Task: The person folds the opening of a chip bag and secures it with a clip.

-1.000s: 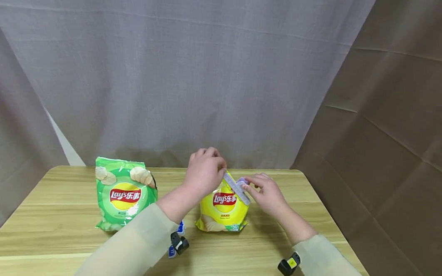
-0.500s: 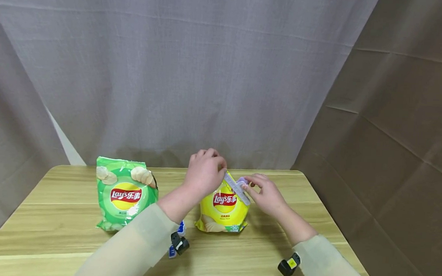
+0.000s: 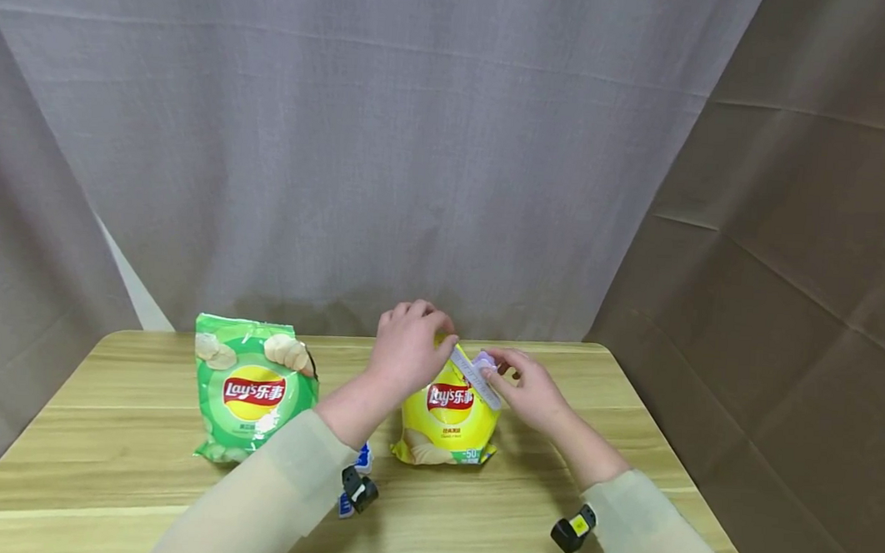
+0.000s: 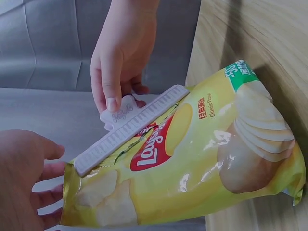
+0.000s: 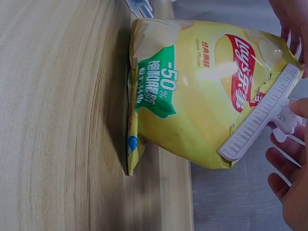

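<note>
A yellow Lay's chip bag (image 3: 446, 423) stands on the wooden table, its upper right part folded over under a pale purple bag clip (image 4: 132, 130) that runs diagonally across it. My right hand (image 3: 530, 390) pinches the clip's scalloped handle, thumb on the near side and fingers behind. At the bag's upper left corner is my left hand (image 3: 409, 342). Its fingers (image 4: 48, 197) reach loosely behind the edge of the bag, while the thumb stands apart from the plastic in the left wrist view. The clip's long ridged bar (image 5: 260, 113) lies against the bag's front.
A green Lay's bag (image 3: 252, 392) stands to the left on the table (image 3: 104, 426). Small blue-and-white items (image 3: 363, 459) lie beside my left sleeve, partly hidden by it. Grey curtain (image 3: 419, 142) hangs behind the table, and brown cloth (image 3: 778, 327) along the right.
My left thumb and fingers have parted slightly at the bag's corner, showing more yellow there. My right hand has shifted slightly left with the clip handle. The bag stays in place.
</note>
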`<state>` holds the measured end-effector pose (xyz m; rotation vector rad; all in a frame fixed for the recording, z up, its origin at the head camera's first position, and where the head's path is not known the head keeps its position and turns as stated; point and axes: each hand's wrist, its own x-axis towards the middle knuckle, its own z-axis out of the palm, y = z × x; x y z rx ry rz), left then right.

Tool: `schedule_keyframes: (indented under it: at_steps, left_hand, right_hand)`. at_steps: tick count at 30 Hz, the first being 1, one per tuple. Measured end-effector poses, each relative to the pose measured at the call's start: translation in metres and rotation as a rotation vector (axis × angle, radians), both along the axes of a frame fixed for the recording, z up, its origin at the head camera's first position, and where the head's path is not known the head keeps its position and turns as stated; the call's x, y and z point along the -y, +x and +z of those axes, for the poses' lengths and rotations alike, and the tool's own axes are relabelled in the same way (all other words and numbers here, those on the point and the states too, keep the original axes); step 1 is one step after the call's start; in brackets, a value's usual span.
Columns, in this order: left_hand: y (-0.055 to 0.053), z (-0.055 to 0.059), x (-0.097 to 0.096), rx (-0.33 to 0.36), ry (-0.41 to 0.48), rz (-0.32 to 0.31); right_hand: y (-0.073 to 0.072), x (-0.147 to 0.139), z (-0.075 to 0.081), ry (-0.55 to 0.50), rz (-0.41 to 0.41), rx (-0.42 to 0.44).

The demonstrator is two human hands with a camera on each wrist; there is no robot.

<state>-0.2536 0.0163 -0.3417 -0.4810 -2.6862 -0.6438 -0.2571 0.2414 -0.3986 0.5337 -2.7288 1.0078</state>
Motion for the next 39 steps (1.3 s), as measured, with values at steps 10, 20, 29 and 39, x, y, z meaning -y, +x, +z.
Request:
schedule_keyframes:
  at_steps: [10,20,29,39]
  left_hand:
    - [0.001,-0.001,0.003,-0.005,0.003,0.006]
    - [0.004,-0.001,0.005,-0.017,0.006,0.003]
    - [0.009,-0.002,0.010,-0.032,0.069,-0.002]
    - [0.021,-0.005,0.024,-0.079,0.134,-0.001]
  right_hand:
    - [-0.004,0.004,-0.003,-0.044,0.028,0.039]
    - [-0.004,0.006,-0.005,-0.079,0.020,0.065]
    - [0.003,0.008,-0.011,-0.174,-0.007,-0.043]
    - [0.020,0.007,-0.015,-0.347,-0.078,-0.312]
